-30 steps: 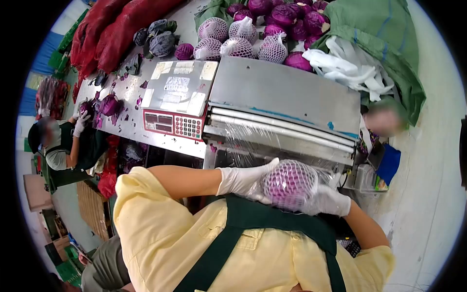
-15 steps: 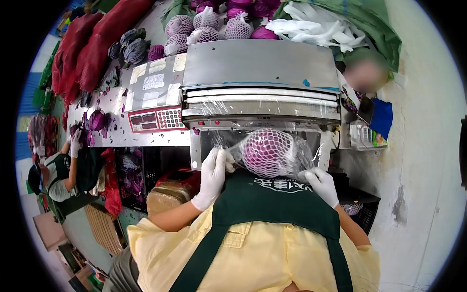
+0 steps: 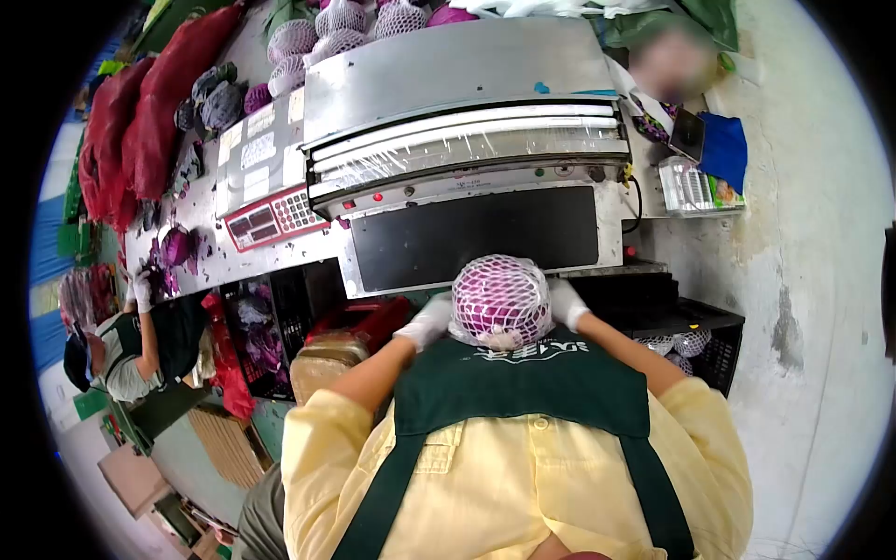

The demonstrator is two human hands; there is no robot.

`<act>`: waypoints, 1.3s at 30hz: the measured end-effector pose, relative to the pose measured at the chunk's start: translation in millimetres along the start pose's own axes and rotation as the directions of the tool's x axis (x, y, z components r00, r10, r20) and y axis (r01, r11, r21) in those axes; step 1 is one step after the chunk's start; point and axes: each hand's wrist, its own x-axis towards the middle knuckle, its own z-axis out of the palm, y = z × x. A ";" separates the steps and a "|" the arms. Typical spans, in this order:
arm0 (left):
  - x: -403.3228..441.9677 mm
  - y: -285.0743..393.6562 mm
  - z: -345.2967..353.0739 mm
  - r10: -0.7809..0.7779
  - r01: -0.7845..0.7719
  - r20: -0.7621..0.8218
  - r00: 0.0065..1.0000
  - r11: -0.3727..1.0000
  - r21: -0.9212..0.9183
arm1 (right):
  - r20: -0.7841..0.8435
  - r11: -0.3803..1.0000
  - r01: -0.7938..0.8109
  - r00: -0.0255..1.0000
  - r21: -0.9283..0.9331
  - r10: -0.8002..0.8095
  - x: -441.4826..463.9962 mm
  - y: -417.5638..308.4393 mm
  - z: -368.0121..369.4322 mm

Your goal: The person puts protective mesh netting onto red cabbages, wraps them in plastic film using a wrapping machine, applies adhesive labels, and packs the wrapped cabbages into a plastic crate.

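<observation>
A purple cabbage in white foam netting, with clear film around it, is held in front of the green apron. My left hand, in a white glove, presses against its left side, its fingertips hidden behind the cabbage. On the right side my gloved right hand holds it too, its fingers mostly out of sight. Just beyond the cabbage lies the black plate of the wrapping machine, below its film rollers.
A scale stands left of the machine. Netted cabbages lie behind it, red sacks at far left. A co-worker handles a cabbage at the left. A black crate with netted cabbages stands at right.
The film stretched from the machine to the cabbage is now separate from the rollers. Both hands have moved from pulling the film's sides to the cabbage's sides. The view has shifted.
</observation>
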 end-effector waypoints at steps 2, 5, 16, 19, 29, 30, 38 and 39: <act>23.3 -54.3 12.3 0.336 -0.367 0.188 0.923 0.915 0.166 | -0.279 0.761 0.035 0.940 0.647 0.194 4.8 -23.9 21.8; 20.7 -11.6 19.2 -0.031 0.107 0.271 0.962 0.957 -0.269 | -0.328 0.825 0.101 0.939 0.556 0.105 5.5 -28.0 12.1; 3.0 121.9 -39.2 -0.115 0.299 0.336 0.935 0.765 -0.571 | -0.569 -0.358 0.443 0.627 0.822 -0.532 -22.3 -181.2 -166.8; 1.6 158.4 -30.1 -0.054 0.297 0.397 0.916 0.755 -0.584 | -0.636 -0.271 0.593 0.764 0.758 -0.108 -59.8 -157.4 -167.5; -28.1 229.1 141.0 -0.026 0.190 0.849 0.527 0.978 -0.088 | -0.715 0.216 0.721 0.509 0.658 0.480 -265.6 -79.8 -94.0; -32.8 241.6 165.2 -0.061 0.053 0.889 0.453 0.998 0.041 | -0.710 0.047 0.792 0.517 0.609 0.478 -287.8 -62.2 -75.7; 9.4 224.4 356.1 -0.093 -0.313 0.870 0.483 0.910 0.271 | -0.192 -0.196 0.921 0.271 0.337 0.943 -521.5 -15.1 97.6; 19.2 213.5 379.2 -0.110 -0.308 0.845 0.523 0.900 0.309 | -0.152 -0.243 0.922 0.298 0.302 0.942 -538.8 -1.9 130.5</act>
